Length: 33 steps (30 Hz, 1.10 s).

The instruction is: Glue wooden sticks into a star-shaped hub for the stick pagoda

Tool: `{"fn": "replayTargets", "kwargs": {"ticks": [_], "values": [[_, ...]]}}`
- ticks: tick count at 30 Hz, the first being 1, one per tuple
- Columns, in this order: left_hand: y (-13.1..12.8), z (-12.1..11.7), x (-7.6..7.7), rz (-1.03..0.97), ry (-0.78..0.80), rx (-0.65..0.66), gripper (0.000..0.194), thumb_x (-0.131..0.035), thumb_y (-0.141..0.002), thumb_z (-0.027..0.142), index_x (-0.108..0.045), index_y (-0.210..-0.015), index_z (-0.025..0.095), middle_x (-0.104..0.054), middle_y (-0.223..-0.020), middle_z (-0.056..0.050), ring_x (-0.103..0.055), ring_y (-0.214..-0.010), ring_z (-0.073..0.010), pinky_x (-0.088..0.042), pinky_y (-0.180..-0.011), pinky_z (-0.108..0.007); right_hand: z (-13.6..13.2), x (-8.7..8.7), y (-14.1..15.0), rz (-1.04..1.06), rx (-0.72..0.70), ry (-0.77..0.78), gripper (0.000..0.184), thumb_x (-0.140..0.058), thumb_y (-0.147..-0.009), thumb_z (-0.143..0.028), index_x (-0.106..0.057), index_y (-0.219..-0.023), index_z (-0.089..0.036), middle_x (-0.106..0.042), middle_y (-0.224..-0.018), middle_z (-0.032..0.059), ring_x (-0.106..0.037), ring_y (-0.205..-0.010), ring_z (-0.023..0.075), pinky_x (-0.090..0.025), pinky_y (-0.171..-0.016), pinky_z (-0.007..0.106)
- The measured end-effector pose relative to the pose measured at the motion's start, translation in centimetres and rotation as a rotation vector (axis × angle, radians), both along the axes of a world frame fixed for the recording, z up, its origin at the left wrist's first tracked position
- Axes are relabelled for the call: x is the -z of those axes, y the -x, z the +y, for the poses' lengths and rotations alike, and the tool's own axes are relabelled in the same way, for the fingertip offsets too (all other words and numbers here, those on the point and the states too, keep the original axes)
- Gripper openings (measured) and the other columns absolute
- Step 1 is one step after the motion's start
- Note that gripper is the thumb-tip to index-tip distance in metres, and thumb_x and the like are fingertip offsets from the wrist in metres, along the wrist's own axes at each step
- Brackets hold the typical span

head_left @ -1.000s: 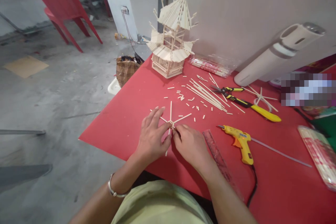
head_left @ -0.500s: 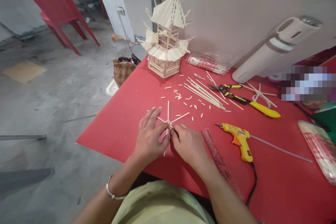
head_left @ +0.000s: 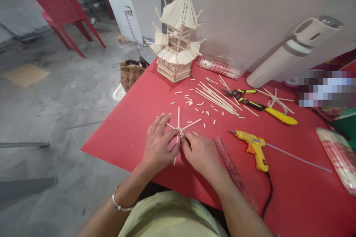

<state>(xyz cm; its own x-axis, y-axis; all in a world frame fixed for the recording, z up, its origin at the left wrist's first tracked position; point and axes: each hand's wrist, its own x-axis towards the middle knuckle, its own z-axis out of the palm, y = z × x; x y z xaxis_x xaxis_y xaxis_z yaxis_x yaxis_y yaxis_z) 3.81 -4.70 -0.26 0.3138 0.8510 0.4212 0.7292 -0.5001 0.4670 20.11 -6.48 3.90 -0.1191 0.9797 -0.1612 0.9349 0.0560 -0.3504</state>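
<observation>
Touching a star-shaped stick frame (head_left: 180, 130) with left hand (head_left: 157, 144) (loosely spread) and pinching near its hub with right hand (head_left: 200, 152).

Single head-worn view, taken from above the person's torso (head_left: 167, 216) and directed forward and down. The left hand (head_left: 158, 142), right hand (head_left: 202, 155) and stick frame (head_left: 178, 118) are seen from above at close range, near the centre. The red tabletop (head_left: 122, 126) is viewed obliquely; the stick pagoda (head_left: 175, 55) and wall (head_left: 236, 14) are set farther back, with floor (head_left: 72, 163) included at left.
</observation>
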Motion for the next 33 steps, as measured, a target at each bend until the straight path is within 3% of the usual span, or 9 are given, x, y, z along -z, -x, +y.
{"fn": "replayTargets", "kwargs": {"ticks": [12, 33], "values": [[0.24, 0.06, 0.29, 0.005, 0.022, 0.009, 0.023, -0.065, -0.081, 0.022, -0.073, -0.103, 0.023, -0.047, -0.151, -0.013, -0.039, -0.144, -0.0379, -0.040, -0.111, -0.058, 0.16, 0.19, 0.29, 0.116, -0.019, -0.017, 0.021, -0.046, -0.100, -0.024, -0.067, -0.100, -0.022, -0.072, -0.096, 0.0008, -0.063, -0.083, 0.0144, -0.029, -0.067, 0.029], [0.25, 0.08, 0.36, -0.036, 0.066, -0.022, 0.020, -0.066, -0.081, 0.023, -0.062, -0.100, 0.020, -0.046, -0.151, -0.015, -0.038, -0.145, -0.0362, -0.040, -0.113, -0.057, 0.22, 0.37, 0.36, 0.111, -0.012, -0.001, 0.021, -0.046, -0.099, -0.025, -0.066, -0.092, -0.022, -0.071, -0.091, 0.0010, -0.062, -0.082, 0.0144, -0.030, -0.068, 0.027]]}}
